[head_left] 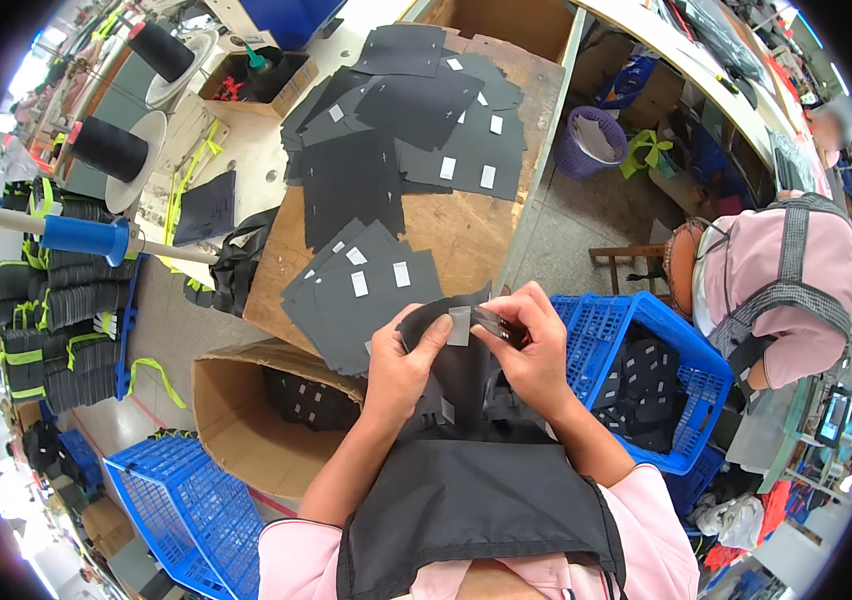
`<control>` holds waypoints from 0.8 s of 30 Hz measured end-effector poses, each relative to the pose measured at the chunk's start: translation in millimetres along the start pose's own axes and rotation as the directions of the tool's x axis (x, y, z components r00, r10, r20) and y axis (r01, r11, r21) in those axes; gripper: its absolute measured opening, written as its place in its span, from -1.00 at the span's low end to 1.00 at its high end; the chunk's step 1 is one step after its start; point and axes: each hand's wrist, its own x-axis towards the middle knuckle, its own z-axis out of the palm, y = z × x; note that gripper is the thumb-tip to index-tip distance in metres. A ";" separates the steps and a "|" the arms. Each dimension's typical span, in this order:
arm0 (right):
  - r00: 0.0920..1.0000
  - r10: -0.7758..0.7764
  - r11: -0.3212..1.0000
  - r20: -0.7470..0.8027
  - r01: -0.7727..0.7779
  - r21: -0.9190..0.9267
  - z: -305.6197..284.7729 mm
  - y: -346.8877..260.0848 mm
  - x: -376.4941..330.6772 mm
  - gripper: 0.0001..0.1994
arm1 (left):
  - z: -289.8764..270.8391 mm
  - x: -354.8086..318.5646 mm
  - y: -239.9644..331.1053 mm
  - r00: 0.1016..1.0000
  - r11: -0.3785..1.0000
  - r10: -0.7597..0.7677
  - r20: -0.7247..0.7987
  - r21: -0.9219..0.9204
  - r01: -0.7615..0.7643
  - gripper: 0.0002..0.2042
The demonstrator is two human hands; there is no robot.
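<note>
Both hands on one flexible black panel (438,308), up over the lap, right at the table's near end

Here's the left hand (401,360), thumb and fingers pinching the panel just beside its pale grey rectangular patch (459,326), and across from it the right hand (531,350), fingers closed round a small dark tool (494,322), its kind too small to tell, close to that patch; just beyond, a fanned stack of dark grey panels with white patches (376,300) lies on the brown wooden table (276,270), an open brown cardboard box (221,420) to the left, a blue plastic crate (711,385) to the right
</note>
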 end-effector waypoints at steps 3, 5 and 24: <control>1.000 0.012 1.000 -0.025 -0.011 0.027 4.9 9.4 2.4 -0.82 | -0.6 -0.8 -1.5 0.998 0.992 0.058 0.031 0.108 -0.061 -0.83; 0.997 -0.059 0.997 -0.048 0.057 -0.042 5.8 11.2 3.1 -0.84 | -2.7 -1.1 -3.2 0.996 0.985 0.075 0.045 0.154 -0.082 -0.83; 0.872 -0.114 0.819 0.476 -0.189 0.542 -17.5 -1.2 -6.3 -0.88 | -5.2 5.9 -7.7 0.986 0.962 0.165 0.003 0.222 -0.161 -0.87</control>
